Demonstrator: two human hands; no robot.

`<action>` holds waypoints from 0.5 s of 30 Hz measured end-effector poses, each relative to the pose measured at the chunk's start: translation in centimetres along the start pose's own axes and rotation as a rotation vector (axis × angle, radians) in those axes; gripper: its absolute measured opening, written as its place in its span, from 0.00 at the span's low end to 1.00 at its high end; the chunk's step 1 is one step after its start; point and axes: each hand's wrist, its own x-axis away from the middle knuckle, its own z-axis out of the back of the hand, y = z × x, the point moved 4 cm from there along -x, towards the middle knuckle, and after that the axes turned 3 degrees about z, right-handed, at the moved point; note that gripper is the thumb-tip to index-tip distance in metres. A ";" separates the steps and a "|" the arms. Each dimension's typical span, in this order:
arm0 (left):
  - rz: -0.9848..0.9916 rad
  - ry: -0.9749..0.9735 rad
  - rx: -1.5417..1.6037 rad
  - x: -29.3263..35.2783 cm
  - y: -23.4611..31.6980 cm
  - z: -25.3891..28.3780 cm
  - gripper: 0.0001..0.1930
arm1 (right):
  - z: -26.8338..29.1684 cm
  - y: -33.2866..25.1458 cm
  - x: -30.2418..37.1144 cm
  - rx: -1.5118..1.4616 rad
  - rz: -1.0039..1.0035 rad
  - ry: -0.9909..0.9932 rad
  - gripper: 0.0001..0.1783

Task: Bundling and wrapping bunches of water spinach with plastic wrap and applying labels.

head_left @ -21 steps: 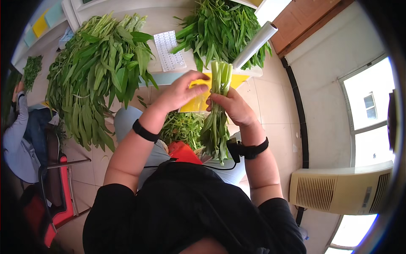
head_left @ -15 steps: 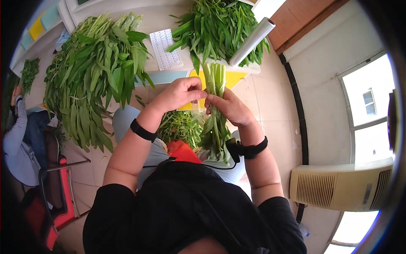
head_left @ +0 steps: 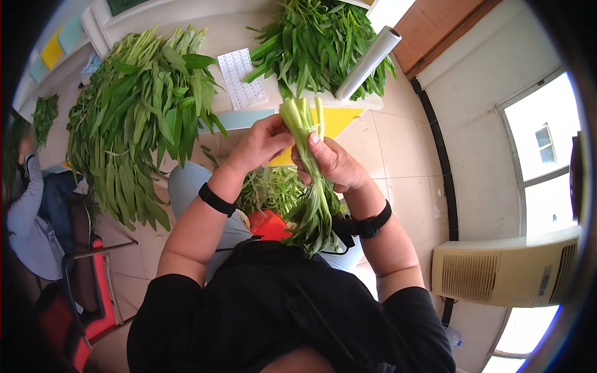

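A bunch of leafy green stems, resembling water spinach, stands in front of my chest with its pale cut ends up and its leaves hanging down. My right hand is wrapped round the stems, thumb across the front. Close to the left of the stems, my left hand has thumb and fingers pinched together; what they hold, if anything, I cannot make out. A thin clear wisp, perhaps film, shows round the stems and below that hand. More loose greens lie lower down, between my knees, beside something red.
On the table ahead are a large heap of greens at left and another further back. Between them lies a white printed sheet; a roll of clear film leans at right. Another person sits at far left near a red chair.
The bunch has tilted, its cut ends moving left and its leaves dropping slightly. My left hand has drawn a little left and down from the stems, while my right thumb now lies upward along them.
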 end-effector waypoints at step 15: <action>0.002 -0.417 0.155 0.0 4.9 -2.2 0.35 | -2.9 -0.5 0.5 -0.229 -0.151 -0.384 0.36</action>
